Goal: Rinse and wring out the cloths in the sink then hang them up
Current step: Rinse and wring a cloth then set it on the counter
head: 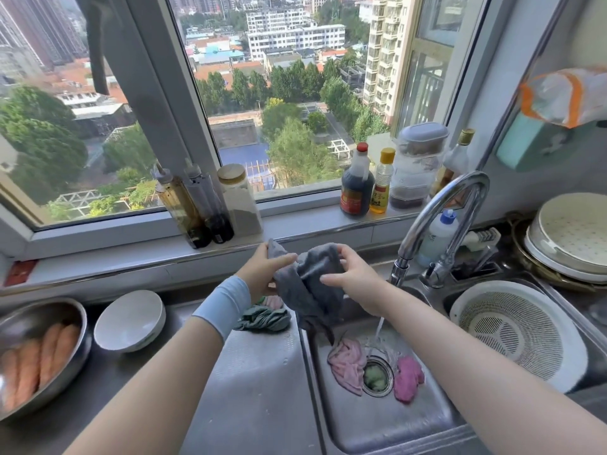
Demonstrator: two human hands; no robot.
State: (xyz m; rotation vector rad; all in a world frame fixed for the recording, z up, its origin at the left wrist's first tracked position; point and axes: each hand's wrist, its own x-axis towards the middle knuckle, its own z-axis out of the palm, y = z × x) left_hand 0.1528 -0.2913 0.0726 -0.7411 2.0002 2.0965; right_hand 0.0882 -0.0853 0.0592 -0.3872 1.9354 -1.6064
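Holding the grey cloth (308, 287) above the left edge of the sink (361, 428), left hand (264, 274) and right hand (353, 277) each grip its upper fold with curled fingers; to wring it well, gather it into a rope over the basin and twist the hands oppositely, clear of the water stream (377, 333).

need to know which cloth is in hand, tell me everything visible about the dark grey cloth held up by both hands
The dark grey fabric cloth looks soft and thick, crumpled into deep folds. The left hand pinches its upper left edge; the right hand grips its upper right part. It hangs over the left rim of the steel sink, tapering to a darker pointed tip, left of the running water stream and apart from it.
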